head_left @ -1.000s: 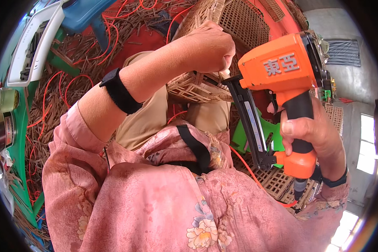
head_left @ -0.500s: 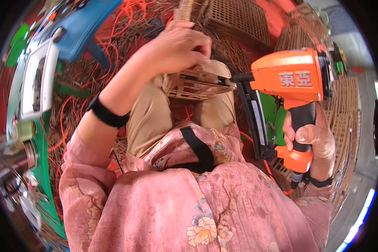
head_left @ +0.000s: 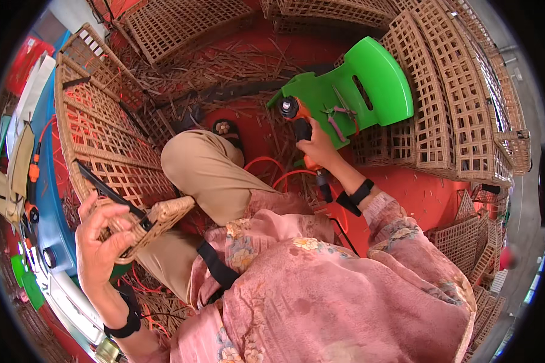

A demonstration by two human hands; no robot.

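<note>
My right hand [head_left: 322, 144] is wrapped round the black grip of an orange-and-black air nail gun [head_left: 309, 158], held out over the near edge of a green plastic chair [head_left: 384, 85]. A round dark cap on the gun's head faces up, and its nose is hidden. At the left, my left hand [head_left: 100, 242] has curled fingers at the near corner of a woven wicker basket [head_left: 112, 130]. This basket tilts up beside my left knee, with black strips along parts of its weave. On the chair lie pliers with pink handles [head_left: 334, 128].
More wicker baskets [head_left: 430, 91] are stacked at the right, and another [head_left: 184, 27] stands at the back. Cut wicker strips [head_left: 248, 60] litter the red floor. A red air hose [head_left: 266, 160] loops near my legs. A blue table [head_left: 54, 206] stands at the left.
The view has turned, bringing the green chair and large baskets into sight. The nail gun has moved from beside my lap to the chair. My left hand has shifted left to the basket's corner.
</note>
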